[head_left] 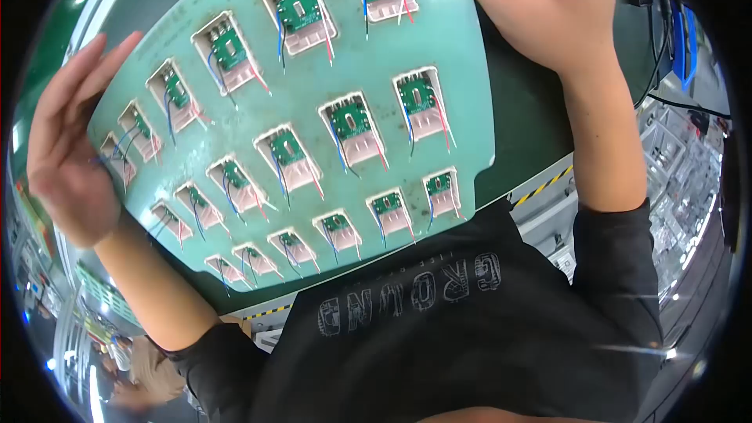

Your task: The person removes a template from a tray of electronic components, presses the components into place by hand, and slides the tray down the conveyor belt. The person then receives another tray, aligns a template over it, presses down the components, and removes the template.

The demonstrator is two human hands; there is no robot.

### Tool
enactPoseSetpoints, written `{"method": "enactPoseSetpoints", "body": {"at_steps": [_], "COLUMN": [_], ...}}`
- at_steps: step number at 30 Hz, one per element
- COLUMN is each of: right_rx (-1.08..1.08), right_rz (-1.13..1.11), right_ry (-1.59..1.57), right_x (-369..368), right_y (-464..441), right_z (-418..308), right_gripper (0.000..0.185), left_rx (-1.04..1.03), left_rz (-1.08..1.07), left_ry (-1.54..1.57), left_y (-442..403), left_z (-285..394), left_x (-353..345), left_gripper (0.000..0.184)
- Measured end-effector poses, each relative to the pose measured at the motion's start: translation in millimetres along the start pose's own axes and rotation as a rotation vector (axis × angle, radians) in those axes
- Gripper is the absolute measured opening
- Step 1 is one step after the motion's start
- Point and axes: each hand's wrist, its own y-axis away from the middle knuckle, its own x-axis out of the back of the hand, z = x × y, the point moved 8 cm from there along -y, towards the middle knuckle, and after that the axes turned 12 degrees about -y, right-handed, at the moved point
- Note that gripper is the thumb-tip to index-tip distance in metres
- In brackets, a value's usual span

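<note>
Carrying rows of pale housings (423, 122), green circuit boards (291, 12), coloured leads (281, 45): scuffed green tray (305, 94); left hand (66, 149) spread wide along edge; right hand (560, 8) cropped, grip indeterminable.

The person wore a black short-sleeved T-shirt (439, 356). Across its chest ran the word GROUND (411, 294) in pale, sketchy outlined capitals, upside down from the head view, with a fainter, smaller line of lettering (415, 261) beneath. The left sleeve (223, 368) and right sleeve (615, 274) were plain black.
</note>
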Motion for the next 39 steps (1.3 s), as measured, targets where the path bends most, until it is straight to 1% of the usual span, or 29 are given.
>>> {"method": "enactPoseSetpoints", "body": {"at_steps": [2, 5, 7, 8, 11, 15, 20, 23, 26, 29, 31, 34, 36, 37, 38, 39], "right_rx": [0.02, 0.109, 0.083, 0.017, -0.004, 0.09, 0.052, 0.092, 0.048, -0.041, -0.066, -0.146, -0.077, -0.107, -0.138, -0.149], "right_rz": [-0.007, -0.063, -0.057, -0.024, 0.018, 0.015, 0.008, -0.034, -0.022, 0.006, -0.021, -0.067, 0.064, 0.052, 0.04, 0.029], "right_ry": [-0.021, 0.085, 0.121, 0.102, 0.087, 0.127, 0.146, 0.157, 0.125, 0.148, 0.133, -0.203, -0.273, -0.303, -0.331, -0.37], "right_x": [-1, -2, -2, -2, -2, -1, -3, -3, -2, -4, -3, 8, 12, 9, 5, -4], "right_y": [3, -1, -3, 1, 4, -3, 2, -8, -5, 1, -1, 2, 11, 8, 5, 5], "right_z": [1, -10, -12, -8, 1, -13, -4, -19, -14, -4, -8, -3, 3, -6, -15, -16], "right_gripper": [0.018, 0.017, 0.016, 0.016, 0.015, 0.015, 0.016, 0.015, 0.014, 0.013, 0.015, 0.033, 0.067, 0.083, 0.099, 0.108], "left_rx": [0.022, 0.057, 0.065, 0.068, 0.065, 0.035, 0.022, 0.025, 0.028, 0.031, 0.02, 0.005, 0.011, 0.018, -0.034, -0.015], "left_rz": [0.014, 0.059, 0.065, 0.065, 0.052, 0.005, -0.005, -0.007, 0.028, 0.025, 0.029, 0.038, 0.017, -0.009, -0.001, 0.028], "left_ry": [-0.001, -0.058, -0.082, -0.076, -0.011, 0.069, 0.046, 0.004, -0.031, -0.053, -0.059, -0.023, 0.004, 0.018, 0.052, 0.057], "left_y": [1, 4, 5, 6, 8, 12, 12, 10, 4, 1, -1, -2, -1, -1, -2, -3], "left_z": [-3, -4, -1, -2, -6, -13, -11, -7, 4, 9, 10, 8, 7, 6, 9, 9], "left_x": [1, 4, 4, 4, 4, 5, 6, 5, 0, -3, -4, -5, -6, -7, -8, -7], "left_gripper": [0.108, 0.109, 0.109, 0.109, 0.106, 0.101, 0.101, 0.101, 0.101, 0.1, 0.102, 0.102, 0.101, 0.101, 0.096, 0.093]}}
